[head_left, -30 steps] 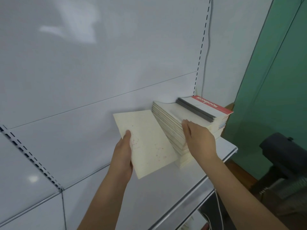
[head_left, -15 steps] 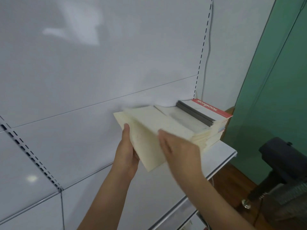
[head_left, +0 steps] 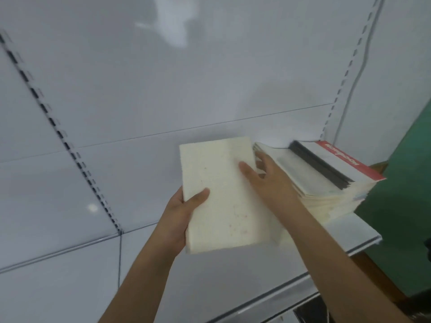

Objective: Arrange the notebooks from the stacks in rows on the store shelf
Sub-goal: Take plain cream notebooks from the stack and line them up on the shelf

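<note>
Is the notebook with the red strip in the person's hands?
No, the red-strip notebook lies atop the stack on the shelf; the hands hold cream ones.

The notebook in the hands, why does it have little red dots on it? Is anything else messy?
The cream notebook held by the left hand has faint reddish specks on its lower cover, like stains. The stack on the shelf slumps, its layers fanned out unevenly, with the red-edged notebook sitting skewed on top.

Shelf: smooth white painted metal, glossy. Back panel: same sheen, light glare. Cream notebooks: matt paper covers, faint reddish specks. Stack: paper; top cover slightly glossy, red-edged.
</note>
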Motion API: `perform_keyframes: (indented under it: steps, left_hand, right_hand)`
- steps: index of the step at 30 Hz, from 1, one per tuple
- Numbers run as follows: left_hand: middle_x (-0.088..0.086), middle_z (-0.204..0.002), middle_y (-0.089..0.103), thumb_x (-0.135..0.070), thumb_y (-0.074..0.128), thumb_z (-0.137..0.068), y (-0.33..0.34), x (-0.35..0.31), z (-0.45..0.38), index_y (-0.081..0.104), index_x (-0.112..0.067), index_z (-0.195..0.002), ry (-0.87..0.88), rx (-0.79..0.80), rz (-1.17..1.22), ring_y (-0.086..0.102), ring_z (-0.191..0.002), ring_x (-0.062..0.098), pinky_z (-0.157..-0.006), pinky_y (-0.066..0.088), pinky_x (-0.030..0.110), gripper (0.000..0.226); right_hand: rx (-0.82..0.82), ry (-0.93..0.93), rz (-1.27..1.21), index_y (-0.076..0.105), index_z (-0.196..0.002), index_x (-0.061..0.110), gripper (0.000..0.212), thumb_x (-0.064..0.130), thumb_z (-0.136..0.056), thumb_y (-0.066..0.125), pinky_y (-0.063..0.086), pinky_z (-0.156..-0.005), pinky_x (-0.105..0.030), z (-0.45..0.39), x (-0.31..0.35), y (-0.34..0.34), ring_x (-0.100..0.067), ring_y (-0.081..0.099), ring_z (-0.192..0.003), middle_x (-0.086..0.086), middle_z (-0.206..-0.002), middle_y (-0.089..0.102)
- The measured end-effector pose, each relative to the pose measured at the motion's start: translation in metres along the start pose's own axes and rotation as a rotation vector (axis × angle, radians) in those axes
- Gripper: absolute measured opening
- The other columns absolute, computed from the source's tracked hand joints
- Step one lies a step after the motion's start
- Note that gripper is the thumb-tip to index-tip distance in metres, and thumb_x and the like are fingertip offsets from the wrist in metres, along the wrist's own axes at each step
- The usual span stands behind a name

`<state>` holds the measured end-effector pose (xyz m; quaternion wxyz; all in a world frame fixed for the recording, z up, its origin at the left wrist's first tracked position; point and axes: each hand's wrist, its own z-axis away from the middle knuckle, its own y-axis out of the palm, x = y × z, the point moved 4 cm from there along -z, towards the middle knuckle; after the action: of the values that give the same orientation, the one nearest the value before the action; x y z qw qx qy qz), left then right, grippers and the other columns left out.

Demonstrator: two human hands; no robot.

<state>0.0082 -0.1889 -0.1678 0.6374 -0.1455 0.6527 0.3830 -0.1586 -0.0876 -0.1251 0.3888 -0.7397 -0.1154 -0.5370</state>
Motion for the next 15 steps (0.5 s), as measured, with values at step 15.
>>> perform_keyframes:
  steps: [15]
  left_hand:
    - [0.002, -0.106, 0.074, -0.04, 0.046, -0.101, -0.155, 0.002, 0.14, 0.059, -0.026, -0.123, 0.003, -0.389, -0.296, 0.074, -0.092, 0.029, -0.076, 0.061, 0.043, 0.029]
  right_hand:
    - [0.289, 0.159, -0.778, 0.066, -0.117, 0.016, 0.023, 0.025, -0.096, 0.064, 0.056, -0.089, -0.041, 0.033, 0.06, 0.188, -0.017, 0.071, -0.098, 0.003, -0.106, 0.075]
